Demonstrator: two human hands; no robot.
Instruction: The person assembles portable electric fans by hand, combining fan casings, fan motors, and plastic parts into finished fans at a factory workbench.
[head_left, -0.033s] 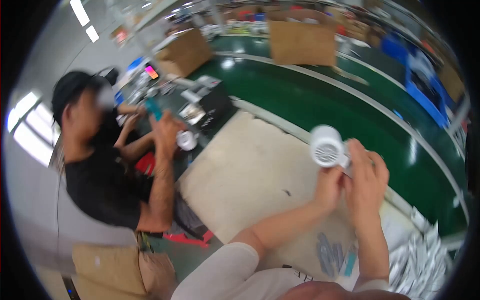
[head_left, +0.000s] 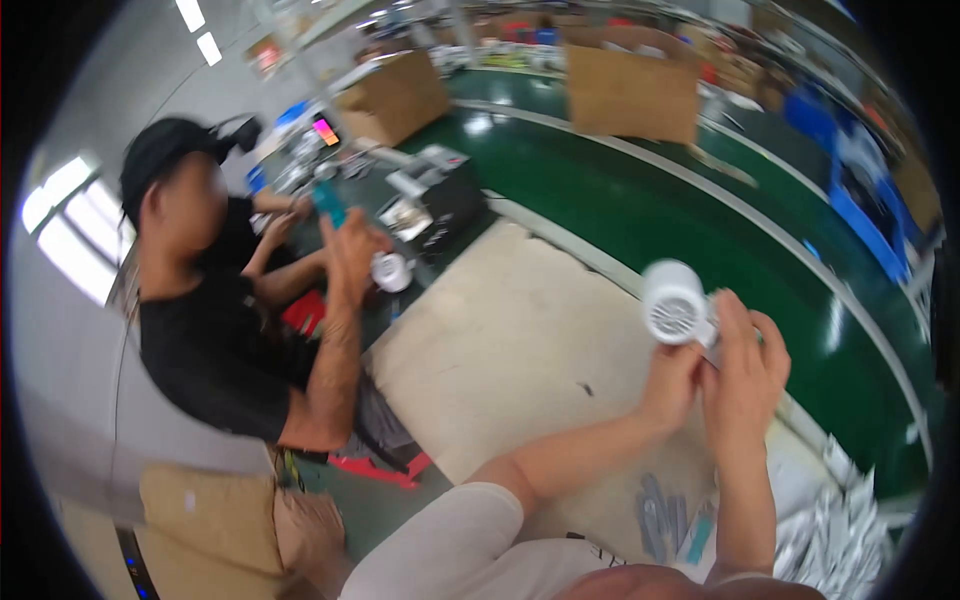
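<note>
A: Where do we see the white plastic cylinder with a round slotted grille (head_left: 672,302), and how are the hands?

B: It is raised over the right part of the flat cream-coloured tabletop (head_left: 490,330), with the smooth dark green conveyor (head_left: 590,170) behind. The left hand (head_left: 668,392) has its fingers drawn together on the lower side of this cylinder. The right hand (head_left: 745,380) is half curled at its short white handle (head_left: 708,333) (the fingers cover much of this place), so whether it grips, we cannot tell.

A: Which containers do we find?

B: By the conveyor, the upright brown cardboard box (head_left: 632,97) shows something pale at its top; its wall hides the rest. Into the tilted brown cardboard box (head_left: 395,103) we cannot see. In the long blue plastic bin (head_left: 862,232), at right, there is something dark and something pale, too blurred for us to name.

A: And what else is hard to see?

B: The heap of shiny whitish packets (head_left: 830,540) is partly behind our right forearm. The co-worker's hand (head_left: 352,250) is around a teal object (head_left: 328,203), which we see unclearly.
</note>
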